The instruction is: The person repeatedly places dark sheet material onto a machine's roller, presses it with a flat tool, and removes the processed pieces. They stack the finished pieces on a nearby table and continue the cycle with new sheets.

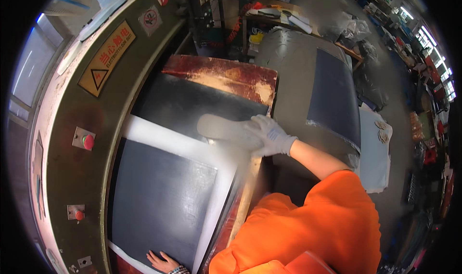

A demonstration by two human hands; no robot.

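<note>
I see the gloved right hand (pixel 273 137) clamped on the right end of a grey sole-shaped piece (pixel 219 128); blur hides its fingertips. That piece sits above where a white layer (pixel 163 135) meets a black surface. The bare left hand (pixel 165 263), fingers apart, rests on a dark sheet (pixel 163 192), its wrist cut off nearby. An orange sleeve (pixel 332 192) blocks my near right; a green machine housing (pixel 94 115) walls the left, a worn red board (pixel 221 74) the far side.

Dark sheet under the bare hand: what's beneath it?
White sheeting shows past the upper and right edges of the dark sheet, and a little below it. Whatever lies under its middle is covered and cannot be seen.
</note>
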